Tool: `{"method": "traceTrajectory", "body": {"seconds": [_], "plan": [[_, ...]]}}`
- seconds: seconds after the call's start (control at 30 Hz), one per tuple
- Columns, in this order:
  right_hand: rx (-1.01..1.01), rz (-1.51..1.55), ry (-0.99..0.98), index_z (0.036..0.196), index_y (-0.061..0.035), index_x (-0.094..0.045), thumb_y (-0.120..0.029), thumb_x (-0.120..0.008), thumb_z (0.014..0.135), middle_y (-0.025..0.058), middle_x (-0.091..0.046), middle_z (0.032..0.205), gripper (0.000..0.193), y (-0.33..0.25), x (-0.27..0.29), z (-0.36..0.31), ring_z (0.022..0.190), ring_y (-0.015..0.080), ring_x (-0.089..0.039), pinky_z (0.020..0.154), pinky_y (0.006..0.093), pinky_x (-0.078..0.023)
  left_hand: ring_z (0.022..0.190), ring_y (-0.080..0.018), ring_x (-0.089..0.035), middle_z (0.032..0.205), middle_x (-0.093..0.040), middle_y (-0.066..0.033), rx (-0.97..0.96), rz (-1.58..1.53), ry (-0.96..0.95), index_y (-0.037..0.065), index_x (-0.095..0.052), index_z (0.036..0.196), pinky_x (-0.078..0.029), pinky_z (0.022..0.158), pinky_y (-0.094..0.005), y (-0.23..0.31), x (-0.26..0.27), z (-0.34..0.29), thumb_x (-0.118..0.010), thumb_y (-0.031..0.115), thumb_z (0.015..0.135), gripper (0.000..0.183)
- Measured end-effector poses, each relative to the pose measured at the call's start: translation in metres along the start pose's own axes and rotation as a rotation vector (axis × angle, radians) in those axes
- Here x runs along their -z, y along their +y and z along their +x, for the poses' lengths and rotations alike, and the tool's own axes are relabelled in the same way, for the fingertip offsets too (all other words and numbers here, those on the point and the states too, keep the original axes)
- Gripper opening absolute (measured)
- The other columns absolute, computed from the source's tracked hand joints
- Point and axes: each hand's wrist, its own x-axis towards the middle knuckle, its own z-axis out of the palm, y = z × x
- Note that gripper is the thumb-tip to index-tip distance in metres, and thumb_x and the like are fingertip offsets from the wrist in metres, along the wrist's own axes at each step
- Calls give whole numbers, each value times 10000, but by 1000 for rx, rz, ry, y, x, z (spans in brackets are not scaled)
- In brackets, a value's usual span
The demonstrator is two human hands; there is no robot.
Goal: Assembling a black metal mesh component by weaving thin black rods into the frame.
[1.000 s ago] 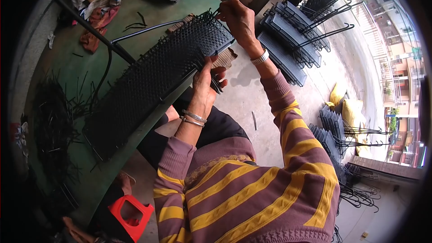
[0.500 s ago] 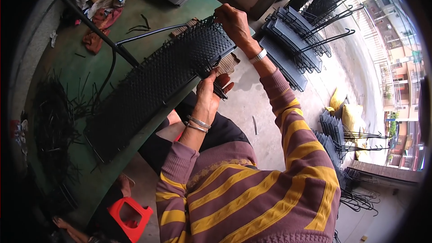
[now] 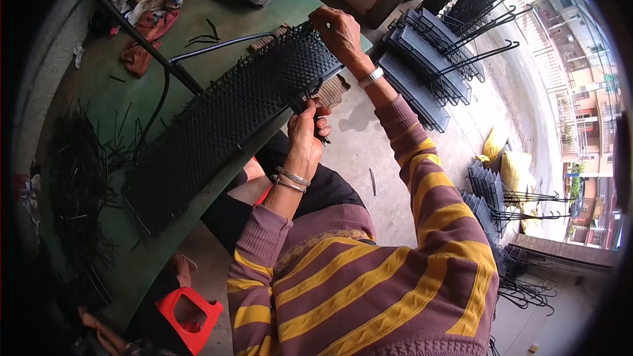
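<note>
A long black mesh panel (image 3: pixel 217 118) lies slanted across the green table, with short black strips bristling along its far edge. At its right end my right hand (image 3: pixel 337 34) is closed in a pinch on the far corner; whatever sits between the fingertips is too small to make out. Below the panel's near edge, my left hand (image 3: pixel 304 133) curls around a small bunch of black strips (image 3: pixel 321 133). Its thumb and fingertip are up against the panel's edge. Corrugated cardboard (image 3: pixel 331 92) shows from under the panel there.
A dark metal bar (image 3: pixel 142 43) crosses the green table (image 3: pixel 198 6). A heap of black strips (image 3: pixel 76 184) lies at the left, with rags (image 3: pixel 142 53) farther back. Stacked black racks (image 3: pixel 422 59) stand right. Another person's hand (image 3: pixel 102 329) shows lower left, near a red stool (image 3: pixel 191 323).
The fingers of my left hand have closed in around the strips. My right hand has shifted slightly left along the panel's far corner, the forearm with it.
</note>
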Motion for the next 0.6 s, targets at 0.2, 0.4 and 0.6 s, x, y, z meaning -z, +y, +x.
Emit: {"method": "traceTrajectory", "body": {"seconds": [0.2, 0.4, 0.6], "plan": [[33, -336, -36, 910, -193, -714, -212, -648, 810, 64, -571, 912, 121, -5, -10, -3, 916, 264, -528, 757, 375, -406, 558, -79, -395, 771, -582, -51, -23, 77, -26, 111, -554, 968, -317, 492, -228, 3, -2, -2, -593, 263, 938, 160], [90, -481, -95, 1206, -215, -620, -275, -611, 857, 130, -550, 1240, 355, -7, -15, -9, 1130, 326, -474, 882, 420, -358, 560, -81, -444, 793, -645, -94, -54, 36, -45, 104, -565, 915, -328, 445, -221, 9, -2, -5, -593, 243, 935, 143], [163, -431, -84, 1311, -232, -528, -280, -576, 890, 141, -456, 1396, 426, 15, -19, -12, 1335, 364, -341, 1053, 469, -270, 573, -73, -433, 795, -610, -49, -91, 47, -44, 79, -583, 1035, -316, 481, -216, 11, -12, -12, -627, 286, 916, 242]]}}
